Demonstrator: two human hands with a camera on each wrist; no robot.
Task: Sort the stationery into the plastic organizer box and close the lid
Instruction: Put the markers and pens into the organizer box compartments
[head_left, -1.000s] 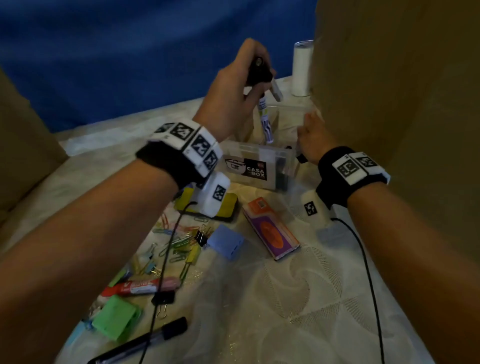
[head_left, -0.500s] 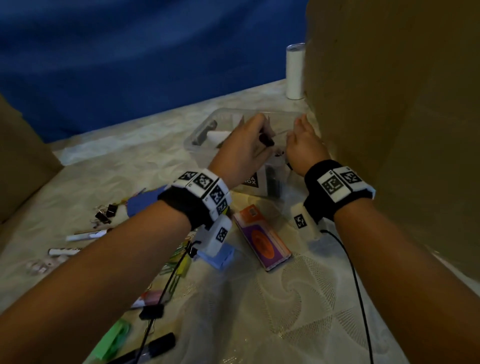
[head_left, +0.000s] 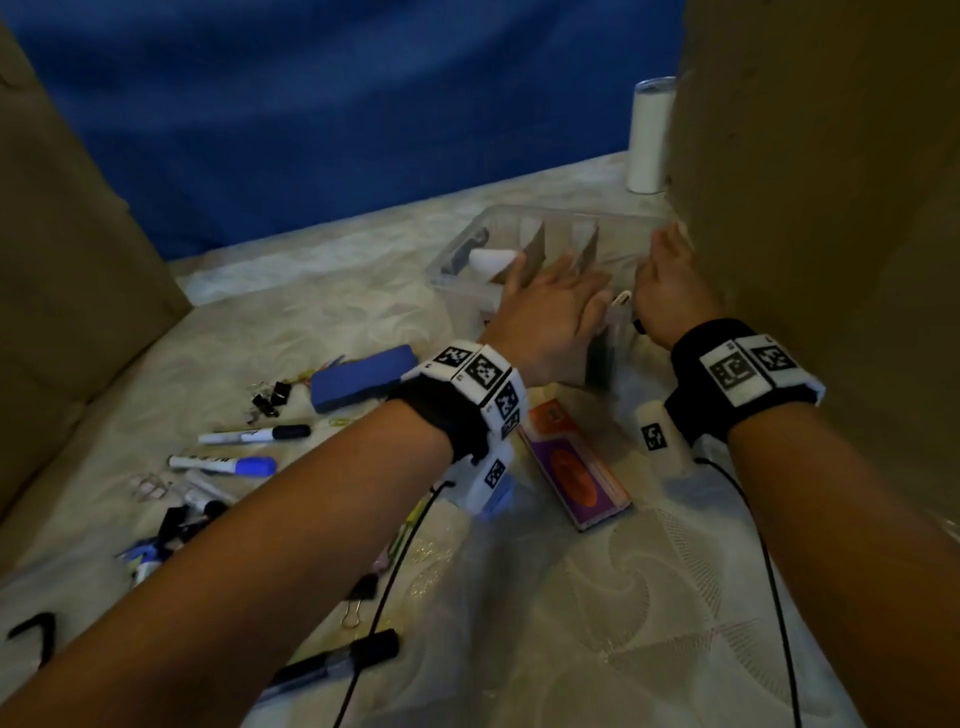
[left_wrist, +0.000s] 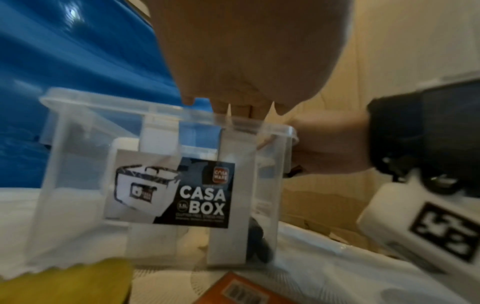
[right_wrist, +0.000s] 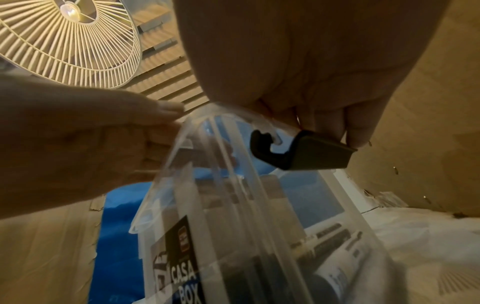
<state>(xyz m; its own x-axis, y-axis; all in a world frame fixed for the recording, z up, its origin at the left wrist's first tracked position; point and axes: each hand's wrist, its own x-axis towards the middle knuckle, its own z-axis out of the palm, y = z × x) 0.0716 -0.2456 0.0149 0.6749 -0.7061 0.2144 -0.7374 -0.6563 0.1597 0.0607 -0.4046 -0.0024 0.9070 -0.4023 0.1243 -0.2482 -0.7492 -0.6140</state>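
The clear plastic organizer box (head_left: 457, 249) stands open at the back of the table, with cardboard dividers inside. My left hand (head_left: 563, 286) hovers over its near right part, fingers straight and holding nothing. My right hand (head_left: 670, 275) grips the box's right end. In the right wrist view its fingers (right_wrist: 327, 125) curl over the rim onto the black latch (right_wrist: 306, 154). A dark-capped marker (right_wrist: 335, 277) lies inside the box at that end, and shows through the wall in the left wrist view as a dark shape (left_wrist: 257, 244). The lid is not in view.
Loose stationery lies left of and before the box: a blue eraser (head_left: 363, 374), two markers (head_left: 254, 435), binder clips (head_left: 270, 397), an orange-purple pack (head_left: 571, 467), a black pen (head_left: 337, 665). Cardboard walls (head_left: 831, 208) stand close on the right and left. A white cylinder (head_left: 649, 135) stands at the back.
My left hand lowered the marker from above the box into it and let go; it now hovers empty. My right hand stayed on the box's right end.
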